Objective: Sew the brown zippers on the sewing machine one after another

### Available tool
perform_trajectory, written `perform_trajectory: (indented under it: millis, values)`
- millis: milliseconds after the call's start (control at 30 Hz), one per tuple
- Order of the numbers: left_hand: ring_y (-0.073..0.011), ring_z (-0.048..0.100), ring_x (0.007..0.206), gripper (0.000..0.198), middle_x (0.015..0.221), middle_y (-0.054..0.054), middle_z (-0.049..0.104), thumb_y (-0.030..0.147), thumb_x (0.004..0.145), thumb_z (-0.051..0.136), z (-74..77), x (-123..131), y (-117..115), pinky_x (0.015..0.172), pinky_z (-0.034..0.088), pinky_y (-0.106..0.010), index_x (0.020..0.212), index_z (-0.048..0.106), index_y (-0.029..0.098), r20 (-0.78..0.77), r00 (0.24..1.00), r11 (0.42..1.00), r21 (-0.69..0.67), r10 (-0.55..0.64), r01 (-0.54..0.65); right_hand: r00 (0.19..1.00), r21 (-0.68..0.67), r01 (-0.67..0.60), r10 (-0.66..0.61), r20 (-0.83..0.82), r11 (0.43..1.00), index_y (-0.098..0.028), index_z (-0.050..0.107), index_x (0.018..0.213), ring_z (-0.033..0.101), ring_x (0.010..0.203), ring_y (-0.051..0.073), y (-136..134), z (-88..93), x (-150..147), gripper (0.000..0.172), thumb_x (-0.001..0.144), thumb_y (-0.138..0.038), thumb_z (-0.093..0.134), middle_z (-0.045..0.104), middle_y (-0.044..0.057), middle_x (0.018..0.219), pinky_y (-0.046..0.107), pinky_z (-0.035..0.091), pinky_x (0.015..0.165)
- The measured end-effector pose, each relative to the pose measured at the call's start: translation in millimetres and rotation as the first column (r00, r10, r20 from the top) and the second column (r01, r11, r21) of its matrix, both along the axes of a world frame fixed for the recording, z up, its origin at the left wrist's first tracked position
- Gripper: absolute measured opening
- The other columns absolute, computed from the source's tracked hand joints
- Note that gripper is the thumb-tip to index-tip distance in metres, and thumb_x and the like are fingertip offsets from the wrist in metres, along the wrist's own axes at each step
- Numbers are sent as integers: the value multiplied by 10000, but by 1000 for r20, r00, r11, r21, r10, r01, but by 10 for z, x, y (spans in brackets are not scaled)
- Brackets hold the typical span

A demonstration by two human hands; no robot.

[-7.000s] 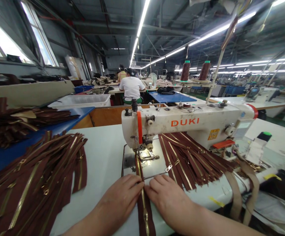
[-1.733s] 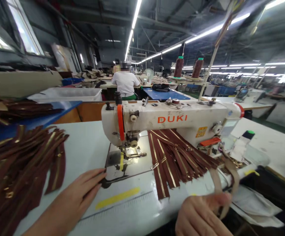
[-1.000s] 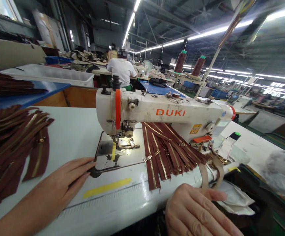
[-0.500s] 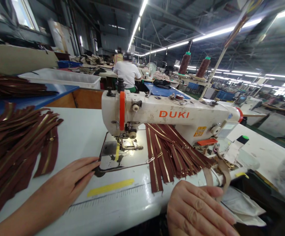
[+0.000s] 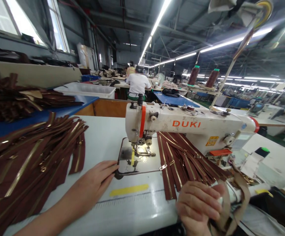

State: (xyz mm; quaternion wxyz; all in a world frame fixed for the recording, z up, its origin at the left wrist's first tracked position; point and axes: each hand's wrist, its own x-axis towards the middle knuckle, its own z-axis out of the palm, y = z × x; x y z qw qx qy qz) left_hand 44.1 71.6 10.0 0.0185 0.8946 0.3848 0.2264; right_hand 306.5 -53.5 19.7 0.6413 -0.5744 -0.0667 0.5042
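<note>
My left hand (image 5: 96,182) lies flat on the pale tabletop, fingers stretched out, with the tips at the left corner of the metal needle plate (image 5: 126,167). Above that plate stands the head of a white sewing machine (image 5: 162,123) with red trim. By the table's front edge, my right hand (image 5: 198,205) has its fingers curled in, close beside a looped beige tape (image 5: 243,193). Whether anything is within these fingers is hidden. Brown zippers (image 5: 169,173) with gold teeth fan out under the machine arm. A larger heap of brown zippers (image 5: 51,164) lies left of my left hand.
Yellow tape (image 5: 129,190) and a ruler scale mark the table front. A white plastic bin (image 5: 88,90) and more brown strips (image 5: 34,100) sit behind on the left. Brown thread cones (image 5: 193,76) stand behind the machine. A person in a white shirt (image 5: 137,84) sits farther off.
The view has swung left, so everything shows farther right. My right hand's fingers, extended before, have curled in. My left hand keeps its place at the plate corner.
</note>
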Motion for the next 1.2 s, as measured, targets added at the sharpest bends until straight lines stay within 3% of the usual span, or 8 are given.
perform_trajectory:
  millis: [67,167,333,467,633,1033,1100,1200]
  values:
    - [-225,632,1038,446,1122,-79,679,377,913,316,17,4,-16,968,480,-361,1045,700,194,-3,1000,1000,7,-16,16,967,302,-236,194,163,923,-217,613,551,637,539,163,-45,65,146,617,674,-767,364,606,30,528,266,473,477]
    - [-211,636,1027,415,1116,-63,682,350,910,329,28,8,-35,961,486,-347,1047,696,210,9,1000,999,23,-25,25,719,193,-515,299,627,835,-194,699,771,638,655,186,-17,243,294,372,743,-545,580,684,69,709,295,506,585]
    - [-218,642,1015,391,1101,-56,688,347,905,352,20,-4,-29,953,494,-346,1027,702,224,30,999,999,46,-28,27,-171,-319,-388,272,947,865,-172,638,1039,611,921,247,182,410,230,278,835,-331,540,662,102,981,350,462,811]
    - [-219,655,987,391,1078,-58,696,342,903,354,32,-15,-24,935,508,-343,1032,703,221,32,999,997,65,-34,31,-437,-579,-192,459,773,792,-96,596,1044,599,963,293,361,341,80,270,812,-187,490,630,163,1020,356,449,792]
    - [-218,659,979,386,1067,-60,701,336,900,360,42,0,-39,928,512,-342,1024,707,221,34,999,997,73,-25,22,-387,-578,-176,484,785,797,-99,590,976,624,874,248,523,289,141,291,732,-31,448,658,144,943,304,423,724]
    - [-247,642,1021,307,1076,-52,704,379,853,487,48,174,-274,954,486,-387,1013,711,242,359,933,972,-213,-17,99,180,-165,-469,277,944,868,-167,559,968,553,647,145,238,386,203,259,737,-76,484,583,-26,686,236,389,615]
    - [-257,624,1052,306,1098,-62,697,411,851,528,82,409,-532,966,466,-392,1031,704,237,495,862,826,-527,109,198,84,-206,-459,273,958,864,-184,566,943,558,666,154,105,374,93,255,724,-80,489,592,-22,695,245,376,625]
    - [-271,634,1021,451,1054,-104,703,474,829,588,114,793,-873,903,486,-393,1159,632,170,623,722,373,-774,301,512,-151,-323,-424,286,946,846,-192,587,871,575,729,181,-58,382,-86,240,691,-67,488,624,8,741,268,361,660]
